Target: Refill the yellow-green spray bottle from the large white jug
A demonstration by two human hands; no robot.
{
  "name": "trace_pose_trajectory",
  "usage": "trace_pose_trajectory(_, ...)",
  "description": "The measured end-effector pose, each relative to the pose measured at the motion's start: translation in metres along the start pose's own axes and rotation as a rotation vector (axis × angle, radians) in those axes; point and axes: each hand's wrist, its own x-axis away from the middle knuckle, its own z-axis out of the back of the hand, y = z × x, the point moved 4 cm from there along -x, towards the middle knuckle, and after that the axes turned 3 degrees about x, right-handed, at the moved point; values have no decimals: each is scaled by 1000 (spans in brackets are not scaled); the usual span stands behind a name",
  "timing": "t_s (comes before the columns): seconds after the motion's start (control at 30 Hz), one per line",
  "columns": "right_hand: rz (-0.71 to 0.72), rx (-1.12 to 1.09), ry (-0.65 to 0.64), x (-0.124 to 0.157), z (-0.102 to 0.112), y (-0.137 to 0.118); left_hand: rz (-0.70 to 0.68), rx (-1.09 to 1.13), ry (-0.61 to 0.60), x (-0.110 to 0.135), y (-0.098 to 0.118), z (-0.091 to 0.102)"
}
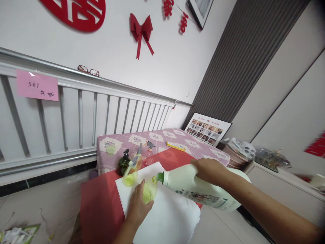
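My left hand [139, 205] is wrapped round a clear yellow-tinted bottle [150, 190] with no pump on it, which stands on a white scalloped mat [172, 217]. In my right hand [209, 171] is the handle of a large pale-green jug [203, 191], tipped almost level. Its green spout [160, 177] meets or nearly meets the bottle's mouth; whether liquid is flowing I cannot tell. Just behind my left hand stands a yellow spray bottle [130, 177]. Close to it are a dark green pump bottle [124, 162] and a pink spray bottle [149, 156].
A red cloth [99, 203] lies under the mat on a table with a patterned pink tablecloth [132, 139]. Further back lies a yellow box [175, 146]. Behind the table is a white radiator [101, 115]. A photo board [207, 128] leans by the wall, near a cabinet [286, 189] at right.
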Motion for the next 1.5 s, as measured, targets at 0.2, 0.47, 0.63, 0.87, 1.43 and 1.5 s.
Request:
trace_pose_trajectory(0.2, 4, -9, 2, 0, -1, 1, 10, -10, -12, 1, 2, 1)
trace_pose_trajectory(0.47, 10, -13, 6, 0, -1, 0, 0, -29, -17, 0, 1, 0)
trace_pose_trajectory(0.63, 6, -18, 10, 0, 0, 0, 13, -49, -7, 1, 2, 1)
trace_pose_trajectory(0.87, 3, -14, 8, 1, 1, 0, 7, -36, -6, 0, 1, 1)
trace_pose_trajectory(1.43, 11, -3, -5, 1, 3, -1, 2, -12, -4, -1, -1, -1)
trace_pose_trajectory(1.5, 6, -2, -4, 1, 3, -1, 1, -14, -3, 0, -1, -1)
